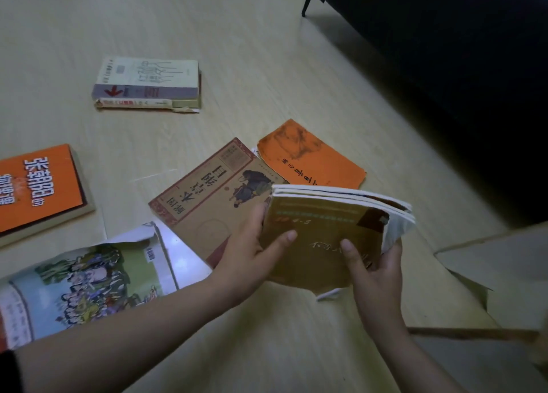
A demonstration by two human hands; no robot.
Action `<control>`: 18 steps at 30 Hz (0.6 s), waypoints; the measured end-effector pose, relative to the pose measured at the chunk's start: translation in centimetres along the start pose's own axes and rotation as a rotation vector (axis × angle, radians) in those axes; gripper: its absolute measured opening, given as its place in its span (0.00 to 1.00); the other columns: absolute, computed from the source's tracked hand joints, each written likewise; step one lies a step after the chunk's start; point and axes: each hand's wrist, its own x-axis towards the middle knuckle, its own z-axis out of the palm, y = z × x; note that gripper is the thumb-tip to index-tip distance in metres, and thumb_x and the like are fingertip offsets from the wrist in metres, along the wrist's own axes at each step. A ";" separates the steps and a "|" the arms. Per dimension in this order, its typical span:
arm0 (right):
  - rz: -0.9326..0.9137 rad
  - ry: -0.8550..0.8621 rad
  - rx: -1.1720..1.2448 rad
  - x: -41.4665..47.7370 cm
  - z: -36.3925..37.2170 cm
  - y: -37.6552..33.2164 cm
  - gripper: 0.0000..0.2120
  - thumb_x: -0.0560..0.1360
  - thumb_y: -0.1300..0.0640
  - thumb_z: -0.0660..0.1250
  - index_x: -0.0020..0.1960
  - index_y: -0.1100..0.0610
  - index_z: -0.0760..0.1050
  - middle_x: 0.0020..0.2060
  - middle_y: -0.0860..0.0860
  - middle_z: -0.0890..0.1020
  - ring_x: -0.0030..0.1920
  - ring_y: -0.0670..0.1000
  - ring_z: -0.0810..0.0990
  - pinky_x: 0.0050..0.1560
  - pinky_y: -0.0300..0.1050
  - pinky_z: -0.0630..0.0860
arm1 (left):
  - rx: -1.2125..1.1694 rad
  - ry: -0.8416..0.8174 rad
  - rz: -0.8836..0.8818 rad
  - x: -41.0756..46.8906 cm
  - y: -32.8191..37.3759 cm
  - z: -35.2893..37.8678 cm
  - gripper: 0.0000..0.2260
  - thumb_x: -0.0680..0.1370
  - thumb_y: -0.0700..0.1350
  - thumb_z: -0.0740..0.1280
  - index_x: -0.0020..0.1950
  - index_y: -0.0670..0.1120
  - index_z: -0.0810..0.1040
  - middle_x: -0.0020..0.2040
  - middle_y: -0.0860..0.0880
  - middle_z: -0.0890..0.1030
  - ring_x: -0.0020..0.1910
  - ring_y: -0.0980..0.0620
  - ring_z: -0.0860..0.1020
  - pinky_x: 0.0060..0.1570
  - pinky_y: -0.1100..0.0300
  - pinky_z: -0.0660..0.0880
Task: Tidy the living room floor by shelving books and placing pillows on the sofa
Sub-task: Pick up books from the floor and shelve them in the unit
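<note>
Both hands hold a small stack of thin yellow-brown books (323,229) just above the floor. My left hand (252,253) grips its left edge and my right hand (373,271) grips its lower right corner. Under and beside the stack lie a tan book with a red border (207,194) and a worn orange booklet (311,158). A picture book with a colourful crowd scene (89,277) lies at the lower left. An orange book with white characters (38,185) is at the far left. Two stacked books (148,81) rest farther back.
The pale wooden floor (267,66) stretches around the books. A dark sofa (444,52) on a black leg fills the upper right. A light cardboard or shelf-like piece (498,268) sits at the right edge.
</note>
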 end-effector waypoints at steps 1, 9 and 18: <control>0.005 0.005 0.014 0.0 0.1 0.2 0.28 0.73 0.59 0.68 0.71 0.54 0.63 0.54 0.41 0.79 0.52 0.35 0.79 0.45 0.28 0.75 | 0.007 -0.005 0.004 0.0 0.0 0.1 0.20 0.76 0.55 0.64 0.67 0.53 0.70 0.61 0.59 0.77 0.61 0.60 0.74 0.60 0.55 0.75; -0.068 0.112 0.060 0.0 0.0 -0.7 0.24 0.74 0.60 0.65 0.68 0.54 0.63 0.53 0.40 0.80 0.54 0.36 0.78 0.48 0.29 0.75 | 0.017 0.041 0.115 0.5 1.3 0.7 0.16 0.75 0.55 0.62 0.62 0.58 0.70 0.58 0.62 0.77 0.60 0.60 0.74 0.60 0.57 0.73; 0.029 0.018 -0.062 0.4 -0.3 2.5 0.20 0.74 0.54 0.63 0.65 0.49 0.66 0.51 0.34 0.80 0.53 0.33 0.77 0.50 0.27 0.72 | 0.031 0.019 -0.028 0.2 -0.8 1.5 0.21 0.72 0.58 0.66 0.59 0.47 0.72 0.50 0.61 0.76 0.51 0.59 0.75 0.50 0.56 0.75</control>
